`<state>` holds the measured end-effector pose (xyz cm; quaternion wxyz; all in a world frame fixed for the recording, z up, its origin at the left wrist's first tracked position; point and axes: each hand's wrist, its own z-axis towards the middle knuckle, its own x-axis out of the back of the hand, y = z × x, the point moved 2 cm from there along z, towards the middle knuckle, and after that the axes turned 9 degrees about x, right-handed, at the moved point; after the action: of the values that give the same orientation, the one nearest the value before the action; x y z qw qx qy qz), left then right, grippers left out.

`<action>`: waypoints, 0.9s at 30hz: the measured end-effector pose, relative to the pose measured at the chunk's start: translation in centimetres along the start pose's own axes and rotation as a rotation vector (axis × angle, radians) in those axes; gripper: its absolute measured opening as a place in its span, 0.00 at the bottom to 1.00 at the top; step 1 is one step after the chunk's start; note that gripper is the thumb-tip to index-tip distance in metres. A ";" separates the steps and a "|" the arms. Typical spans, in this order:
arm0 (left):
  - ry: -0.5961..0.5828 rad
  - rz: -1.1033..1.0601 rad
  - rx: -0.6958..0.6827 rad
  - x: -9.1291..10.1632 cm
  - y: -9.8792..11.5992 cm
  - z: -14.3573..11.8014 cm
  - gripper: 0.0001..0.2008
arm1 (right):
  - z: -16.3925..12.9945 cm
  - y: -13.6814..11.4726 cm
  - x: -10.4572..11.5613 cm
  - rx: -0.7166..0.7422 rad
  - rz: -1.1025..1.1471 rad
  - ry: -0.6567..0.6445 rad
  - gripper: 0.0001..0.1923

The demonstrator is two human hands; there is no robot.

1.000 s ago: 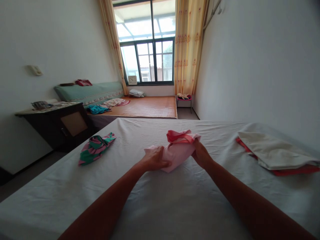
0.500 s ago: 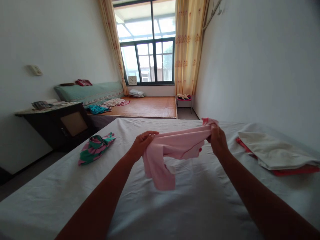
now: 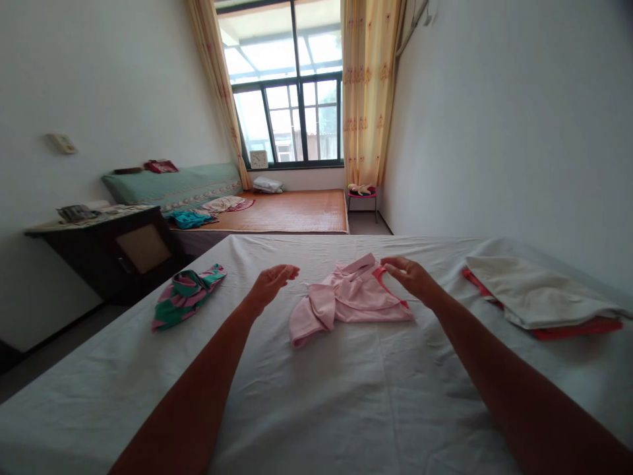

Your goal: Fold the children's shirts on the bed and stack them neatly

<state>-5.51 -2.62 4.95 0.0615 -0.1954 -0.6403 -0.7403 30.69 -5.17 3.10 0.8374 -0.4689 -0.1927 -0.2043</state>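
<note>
A home bedroom: a white-sheeted bed (image 3: pixel 316 396) fills the foreground, a woven-mat daybed (image 3: pixel 291 211) at twelve o'clock beneath a curtained window (image 3: pixel 291 99).

Pink garment (image 3: pixel 351 300) between left hand (image 3: pixel 271 282) and right hand (image 3: pixel 409 274): pale pink, plain, with a red-coral trim at the edge nearest the right hand. Bed sheet (image 3: pixel 316 396) under both hands: white, plain. Crumpled cloth (image 3: pixel 185 295) left of the left hand: green and pink stripes. Folded cloth (image 3: pixel 534 293) right of the right hand: cream on top, red beneath. Curtains (image 3: pixel 363 92) beyond the hands: yellow, with rows of small orange motifs. Mat (image 3: pixel 297 211) beyond: orange-brown.
</note>
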 end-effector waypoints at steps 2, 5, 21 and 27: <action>-0.205 0.210 -0.076 -1.8 0.8 -1.1 0.25 | -0.5 1.0 -1.3 0.024 -0.132 -0.128 0.21; -0.333 0.586 -0.165 -4.6 1.1 -2.6 0.32 | -1.3 2.0 -3.2 0.014 -0.390 -0.170 0.24; 0.062 -0.045 0.144 2.4 -4.9 1.1 0.13 | -3.5 -1.2 3.5 -0.160 0.783 -0.661 0.20; 0.229 0.222 0.137 4.3 -6.6 2.2 0.24 | -2.1 -1.2 1.1 -0.219 0.477 -0.557 0.20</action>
<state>-11.24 1.31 0.60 0.2285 -0.1746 -0.6526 -0.7010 31.25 -7.69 3.48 0.7221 -0.6247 -0.2753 0.1120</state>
